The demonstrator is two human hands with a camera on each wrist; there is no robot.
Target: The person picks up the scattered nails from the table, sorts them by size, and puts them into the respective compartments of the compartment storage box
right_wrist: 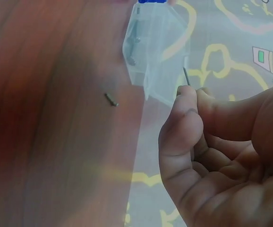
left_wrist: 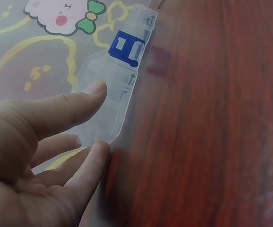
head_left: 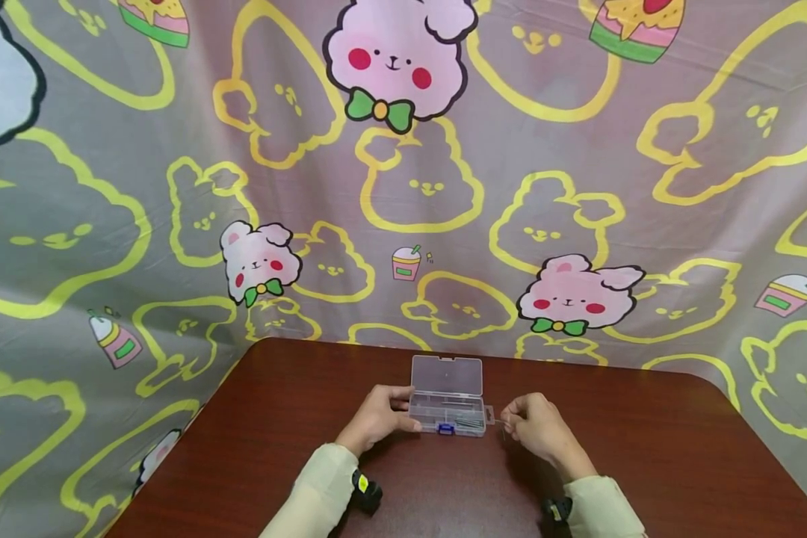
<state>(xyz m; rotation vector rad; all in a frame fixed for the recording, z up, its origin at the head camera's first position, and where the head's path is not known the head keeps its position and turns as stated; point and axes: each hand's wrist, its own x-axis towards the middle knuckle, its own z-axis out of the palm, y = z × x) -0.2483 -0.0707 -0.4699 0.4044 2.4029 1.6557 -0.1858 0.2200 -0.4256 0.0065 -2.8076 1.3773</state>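
A clear plastic compartment box [head_left: 437, 412] stands on the table with its lid [head_left: 447, 375] raised and a blue latch [head_left: 446, 429] at the front. My left hand [head_left: 380, 412] holds its left end, thumb [left_wrist: 91, 94] at the front and other fingers behind. Screws [head_left: 469, 424] lie in the front right compartment. Just right of the box, my right hand [head_left: 534, 424] pinches a thin metal pin [right_wrist: 186, 76] between thumb and forefinger; its other end is hidden by the fingertips. A small screw [right_wrist: 111, 99] lies on the tabletop near that hand.
The box rests on a dark reddish-brown wooden table [head_left: 296, 403]. A clear hanging tab [head_left: 489, 415] sticks out from the box's right side. Behind the table hangs a patterned curtain [head_left: 444, 179], with another stretch along the left side.
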